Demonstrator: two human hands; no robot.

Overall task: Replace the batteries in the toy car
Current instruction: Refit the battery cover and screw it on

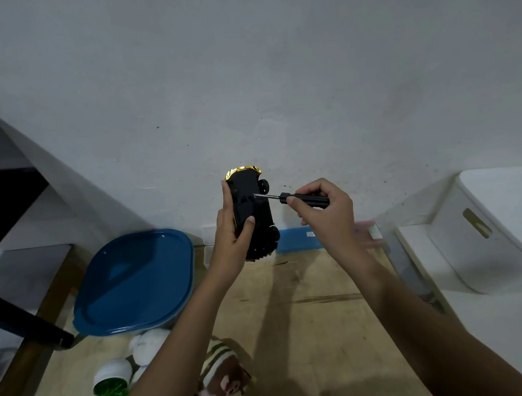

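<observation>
My left hand (pixel 229 231) grips a black and gold toy car (pixel 252 210), held up in front of the wall with its black underside facing me. The thumb lies across the underside and the fingers wrap round the left edge. My right hand (pixel 325 212) holds a small screwdriver (pixel 296 197) with a black handle. Its metal tip touches the car's underside near the upper middle. No batteries are in view.
A blue-lidded container (pixel 135 280) stands at the left on the wooden table (pixel 317 317). A plush toy (pixel 222 376), white pots and a fake plant (pixel 106 394) lie near the front. A white bin (pixel 484 231) sits at the right, a blue box (pixel 296 240) against the wall.
</observation>
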